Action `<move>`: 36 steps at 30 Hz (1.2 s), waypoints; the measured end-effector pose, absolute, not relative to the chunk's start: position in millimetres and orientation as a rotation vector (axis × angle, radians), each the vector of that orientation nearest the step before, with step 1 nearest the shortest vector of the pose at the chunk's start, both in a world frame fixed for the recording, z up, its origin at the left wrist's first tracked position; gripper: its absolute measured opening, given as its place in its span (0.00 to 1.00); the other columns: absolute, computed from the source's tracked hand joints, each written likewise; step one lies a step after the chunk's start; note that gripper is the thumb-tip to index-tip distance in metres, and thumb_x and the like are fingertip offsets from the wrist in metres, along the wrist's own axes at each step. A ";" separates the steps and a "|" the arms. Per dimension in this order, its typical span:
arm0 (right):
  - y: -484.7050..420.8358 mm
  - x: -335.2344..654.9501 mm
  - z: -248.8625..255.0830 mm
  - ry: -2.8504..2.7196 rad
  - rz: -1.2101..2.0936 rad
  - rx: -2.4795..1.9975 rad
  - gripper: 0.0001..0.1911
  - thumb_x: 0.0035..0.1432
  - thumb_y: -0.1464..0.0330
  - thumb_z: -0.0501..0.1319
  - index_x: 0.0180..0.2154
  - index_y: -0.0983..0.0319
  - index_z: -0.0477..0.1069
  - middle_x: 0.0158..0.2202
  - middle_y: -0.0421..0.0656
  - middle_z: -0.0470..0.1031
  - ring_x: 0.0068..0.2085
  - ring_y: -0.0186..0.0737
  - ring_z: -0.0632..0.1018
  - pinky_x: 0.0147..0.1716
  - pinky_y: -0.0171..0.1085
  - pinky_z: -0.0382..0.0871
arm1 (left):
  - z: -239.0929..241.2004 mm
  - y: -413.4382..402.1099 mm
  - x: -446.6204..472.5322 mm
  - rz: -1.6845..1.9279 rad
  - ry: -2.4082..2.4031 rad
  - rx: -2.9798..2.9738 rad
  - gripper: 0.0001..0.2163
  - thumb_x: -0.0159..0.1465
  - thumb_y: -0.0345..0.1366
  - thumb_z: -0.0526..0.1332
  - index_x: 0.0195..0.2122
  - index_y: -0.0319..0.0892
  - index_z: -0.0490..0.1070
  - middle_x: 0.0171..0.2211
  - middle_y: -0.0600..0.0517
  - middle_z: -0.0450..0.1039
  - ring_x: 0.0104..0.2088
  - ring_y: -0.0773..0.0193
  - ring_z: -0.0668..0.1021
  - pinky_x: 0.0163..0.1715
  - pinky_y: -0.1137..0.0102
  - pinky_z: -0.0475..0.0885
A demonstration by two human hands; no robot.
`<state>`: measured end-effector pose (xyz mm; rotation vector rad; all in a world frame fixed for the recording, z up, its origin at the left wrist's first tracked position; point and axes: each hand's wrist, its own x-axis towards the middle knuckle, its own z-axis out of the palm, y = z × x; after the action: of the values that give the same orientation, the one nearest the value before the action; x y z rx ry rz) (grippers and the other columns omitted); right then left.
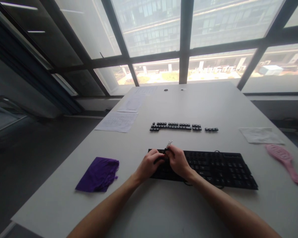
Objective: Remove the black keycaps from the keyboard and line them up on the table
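Note:
A black keyboard (213, 167) lies on the white table (164, 205) in front of me. Both my hands meet over its left end. My right hand (179, 161) is closed around a thin light-coloured tool (168, 144) whose tip sticks up past the fingers. My left hand (149, 164) is curled with its fingertips pressed on the keyboard's left edge, touching the right hand. Beyond the keyboard, several loose black keycaps (178, 126) lie in rows.
A purple cloth (98, 174) lies at the left. A white cloth (260, 135) and a pink brush (285, 160) sit at the right. Printed paper sheets (118, 121) lie at the far left. Large windows stand behind the table.

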<state>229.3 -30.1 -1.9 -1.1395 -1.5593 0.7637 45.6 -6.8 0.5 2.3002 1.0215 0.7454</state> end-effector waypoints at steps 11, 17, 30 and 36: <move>-32.1 227.2 -3.3 -1.578 0.671 -1.139 0.11 0.67 0.70 0.53 0.30 0.59 0.66 0.28 0.40 0.72 0.30 0.39 0.72 0.33 0.35 0.62 | 0.6 -9.2 44.8 0.905 1.082 2.276 0.14 0.65 0.38 0.64 0.52 0.49 0.69 0.41 0.50 0.76 0.42 0.60 0.78 0.45 0.65 0.74; -32.9 225.3 -4.5 -1.622 0.658 -1.210 0.10 0.69 0.68 0.51 0.36 0.58 0.67 0.32 0.43 0.77 0.32 0.41 0.77 0.34 0.35 0.64 | -8.1 -7.7 47.1 0.981 1.078 2.315 0.18 0.63 0.41 0.66 0.53 0.48 0.65 0.41 0.51 0.76 0.41 0.61 0.79 0.44 0.65 0.75; -22.9 226.3 -5.9 -1.264 0.806 -1.232 0.06 0.69 0.65 0.51 0.39 0.59 0.63 0.26 0.39 0.76 0.27 0.38 0.77 0.30 0.34 0.67 | 16.0 45.8 53.3 1.075 1.150 2.166 0.11 0.62 0.40 0.67 0.43 0.44 0.73 0.36 0.52 0.77 0.33 0.65 0.78 0.37 0.69 0.76; -22.5 226.3 -7.0 -1.256 0.824 -1.223 0.06 0.68 0.65 0.52 0.40 0.59 0.64 0.26 0.39 0.75 0.27 0.38 0.77 0.30 0.34 0.68 | -11.6 114.4 58.8 0.892 1.145 2.317 0.04 0.61 0.36 0.66 0.34 0.41 0.76 0.31 0.51 0.78 0.30 0.63 0.78 0.34 0.69 0.75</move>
<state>226.3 -22.5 -7.0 -1.2226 -1.2556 0.8239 58.8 114.4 -11.6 2.3169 1.1450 0.8919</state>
